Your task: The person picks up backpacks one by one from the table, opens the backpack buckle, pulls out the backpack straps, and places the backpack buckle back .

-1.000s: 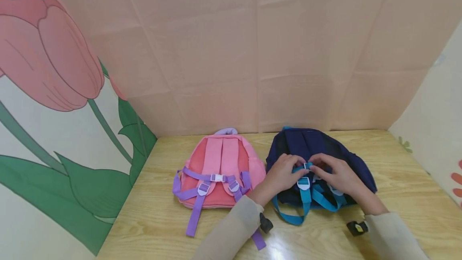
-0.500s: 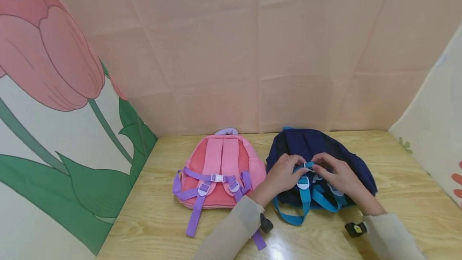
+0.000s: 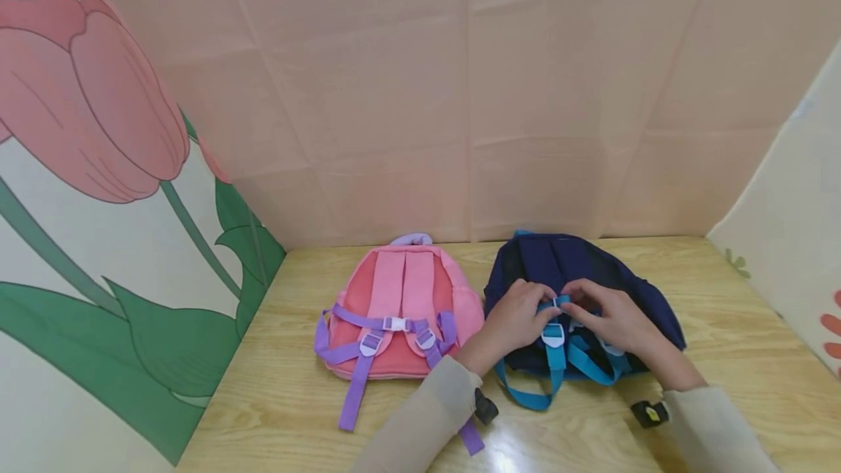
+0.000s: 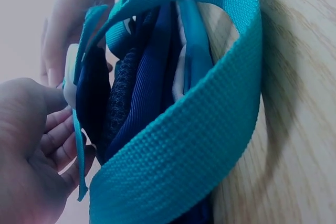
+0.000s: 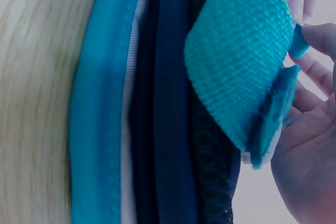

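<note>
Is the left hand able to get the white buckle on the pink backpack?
Probably yes: nothing covers that white buckle, though the left hand must first release the blue strap.

Drawing slightly closer together
Edging the right grip (image 3: 611, 314) a little toward the left grip (image 3: 515, 320) at the blue strap (image 3: 563, 299).

Head view: from above, forward and down, wide across tabletop (image 3: 263, 385). Both wrist views: low, very near, tipped sideways, tabletop rightmost in left, leftmost in right; share navy backpack (image 3: 558, 258).
</note>
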### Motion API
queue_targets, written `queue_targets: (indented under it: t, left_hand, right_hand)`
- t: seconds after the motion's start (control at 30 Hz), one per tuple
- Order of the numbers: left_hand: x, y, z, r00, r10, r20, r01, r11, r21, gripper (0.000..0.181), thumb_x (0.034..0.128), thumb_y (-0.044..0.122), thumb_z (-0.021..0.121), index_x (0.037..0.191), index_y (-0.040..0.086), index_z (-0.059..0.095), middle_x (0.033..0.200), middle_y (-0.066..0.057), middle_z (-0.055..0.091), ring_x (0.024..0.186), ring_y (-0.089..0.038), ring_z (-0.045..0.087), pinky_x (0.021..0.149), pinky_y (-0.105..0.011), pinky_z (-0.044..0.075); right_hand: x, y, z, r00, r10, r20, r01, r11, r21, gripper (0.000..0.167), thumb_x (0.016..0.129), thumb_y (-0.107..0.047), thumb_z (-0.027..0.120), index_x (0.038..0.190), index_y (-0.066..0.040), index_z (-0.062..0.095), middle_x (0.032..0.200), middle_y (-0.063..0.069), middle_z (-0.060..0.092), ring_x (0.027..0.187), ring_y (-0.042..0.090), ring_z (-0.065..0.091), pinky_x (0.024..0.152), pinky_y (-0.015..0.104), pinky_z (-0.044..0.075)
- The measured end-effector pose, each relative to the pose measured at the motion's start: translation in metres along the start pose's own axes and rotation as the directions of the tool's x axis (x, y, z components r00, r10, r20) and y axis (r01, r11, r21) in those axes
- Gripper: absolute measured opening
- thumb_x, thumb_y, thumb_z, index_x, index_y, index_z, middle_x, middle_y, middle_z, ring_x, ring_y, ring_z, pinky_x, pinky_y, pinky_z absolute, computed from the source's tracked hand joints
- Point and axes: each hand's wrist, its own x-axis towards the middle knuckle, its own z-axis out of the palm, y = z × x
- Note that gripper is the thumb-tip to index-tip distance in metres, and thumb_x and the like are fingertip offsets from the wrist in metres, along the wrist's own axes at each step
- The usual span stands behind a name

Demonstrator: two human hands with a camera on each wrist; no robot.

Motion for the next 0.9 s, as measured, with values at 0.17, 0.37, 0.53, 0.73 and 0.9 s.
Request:
queue_targets:
  t: [0.17,0.37,0.53,0.73,0.9]
  left_hand:
    - [0.0001,-0.0012,0.0011,1.0,-0.004,-0.006,0.004,1.0,-0.011,0.026,0.1022,0.04,0.059,0.12,0.023,0.066,0.109,0.011,0.066,0.098,-0.003,0.05,0.079,-0.009,0.04]
    - [-0.0009,-0.0012,0.0018,1.0,-0.004,-0.004,0.004,1.0,-0.011,0.026,0.1027,0.041,0.057,0.119,0.023,0.065,0.109,0.012,0.065,0.099,-0.003,0.05,0.08,-0.01,0.041]
    - [-0.002,0.0007,0.0013,1.0,0.004,-0.003,-0.004,1.0,0.004,0.025,0.1033,0.04,0.057,0.118,0.022,0.065,0.108,0.011,0.065,0.099,-0.004,0.051,0.08,-0.008,0.039]
    - [-0.0004,0.0015,0.0012,1.0,-0.003,0.004,0.003,0.999,0.043,0.026,0.1029,0.041,0.057,0.118,0.023,0.066,0.107,0.012,0.064,0.098,-0.004,0.049,0.078,-0.008,0.038]
    - [0.0006,0.0022,0.0014,1.0,-0.006,0.012,0.006,0.998,0.068,0.026,0.1024,0.043,0.057,0.117,0.023,0.067,0.106,0.013,0.064,0.097,-0.003,0.049,0.078,-0.008,0.039]
  right_hand:
    - [0.0001,0.0013,-0.0007,1.0,0.009,0.006,-0.009,1.0,-0.005,0.014,0.095,-0.009,0.07,0.107,-0.017,0.067,0.091,-0.007,0.069,0.08,0.001,0.062,0.07,0.023,0.055]
    - [-0.0042,0.0026,0.0002,0.998,0.07,-0.001,-0.069,0.996,0.047,0.012,0.097,-0.008,0.067,0.108,-0.015,0.066,0.09,-0.005,0.067,0.075,0.003,0.058,0.063,0.023,0.05]
    - [-0.0081,0.002,0.0003,0.992,0.128,0.014,-0.128,0.986,0.11,0.01,0.099,-0.009,0.064,0.109,-0.013,0.063,0.089,-0.003,0.065,0.072,0.005,0.056,0.061,0.023,0.048]
    - [-0.0042,-0.002,-0.0015,0.998,0.063,0.022,-0.064,0.996,0.059,0.017,0.097,-0.006,0.067,0.112,-0.012,0.065,0.097,-0.001,0.069,0.079,0.003,0.059,0.068,0.021,0.052]
    - [-0.0019,0.0003,-0.0015,1.0,0.003,0.028,-0.003,1.0,-0.003,0.019,0.095,-0.005,0.069,0.112,-0.012,0.067,0.099,-0.003,0.069,0.082,0.002,0.06,0.071,0.022,0.054]
